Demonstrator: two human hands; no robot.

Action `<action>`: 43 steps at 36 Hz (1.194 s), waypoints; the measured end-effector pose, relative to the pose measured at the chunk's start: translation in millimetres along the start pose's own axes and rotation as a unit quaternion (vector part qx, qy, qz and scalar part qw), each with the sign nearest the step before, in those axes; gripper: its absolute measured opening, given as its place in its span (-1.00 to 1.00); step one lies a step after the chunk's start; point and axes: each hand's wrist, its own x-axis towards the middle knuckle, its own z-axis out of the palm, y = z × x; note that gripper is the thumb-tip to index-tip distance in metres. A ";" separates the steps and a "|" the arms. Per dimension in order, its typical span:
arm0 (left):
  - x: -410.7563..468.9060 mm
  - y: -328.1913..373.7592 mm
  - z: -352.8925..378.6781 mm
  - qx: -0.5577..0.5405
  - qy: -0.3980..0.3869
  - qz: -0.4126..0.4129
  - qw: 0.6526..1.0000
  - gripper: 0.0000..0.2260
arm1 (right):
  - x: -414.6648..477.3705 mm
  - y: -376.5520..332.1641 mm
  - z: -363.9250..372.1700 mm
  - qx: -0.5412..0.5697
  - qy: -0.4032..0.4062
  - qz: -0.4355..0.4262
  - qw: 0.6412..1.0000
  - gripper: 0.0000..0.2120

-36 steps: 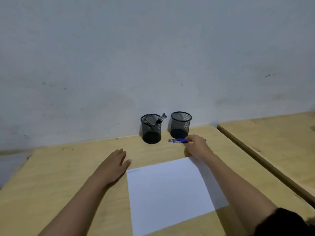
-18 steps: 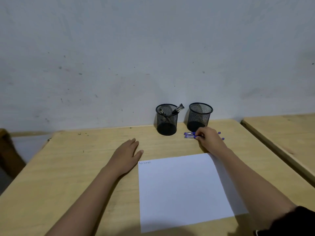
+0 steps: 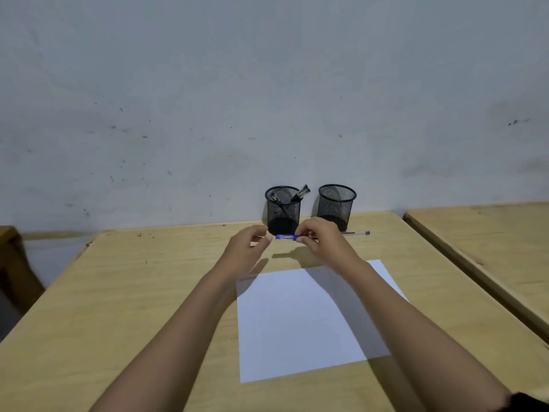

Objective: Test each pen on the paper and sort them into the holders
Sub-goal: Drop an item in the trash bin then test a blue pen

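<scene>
My right hand (image 3: 325, 240) pinches a blue-capped pen (image 3: 285, 237) and holds it level above the desk, cap end pointing left. My left hand (image 3: 246, 248) is raised beside the cap, fingers apart, its fingertips close to the cap's end; I cannot tell if they touch it. A white sheet of paper (image 3: 309, 319) lies on the desk below my forearms, with faint marks at its top left corner. Two black mesh holders stand at the wall: the left holder (image 3: 283, 210) has two dark pens in it, the right holder (image 3: 336, 207) looks empty. Another clear pen with a blue end (image 3: 356, 233) lies on the desk behind my right hand.
The wooden desk (image 3: 133, 292) ends at a grey wall (image 3: 267, 84) behind the holders. A second wooden desk (image 3: 490, 242) stands to the right across a narrow gap. A dark piece of furniture (image 3: 12, 263) shows at the far left edge.
My right hand has lifted one pen from the group by the right holder and brought it left. My left hand has risen off the desk toward the pen's cap.
</scene>
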 end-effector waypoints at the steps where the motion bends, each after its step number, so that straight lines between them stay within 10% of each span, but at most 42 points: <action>1: -1.2 1.7 1.5 -0.016 0.008 0.007 1.000 -0.75 | -1.7 -2.4 -0.3 0.000 -0.001 -0.003 1.000 -0.96; 21: -25.1 17.2 -15.1 -0.226 0.030 0.029 0.973 -0.93 | -16.7 -36.0 -11.0 0.035 0.026 -0.083 0.996 -0.95; 31: -34.3 0.7 -49.0 -0.310 0.053 -0.009 0.949 -0.89 | -22.0 -14.3 -23.3 0.155 -0.002 0.023 0.988 -0.97; 43: -38.2 5.2 -31.6 -0.307 0.024 -0.004 0.951 -0.94 | -32.7 -40.4 13.8 0.569 0.075 0.166 0.802 -0.91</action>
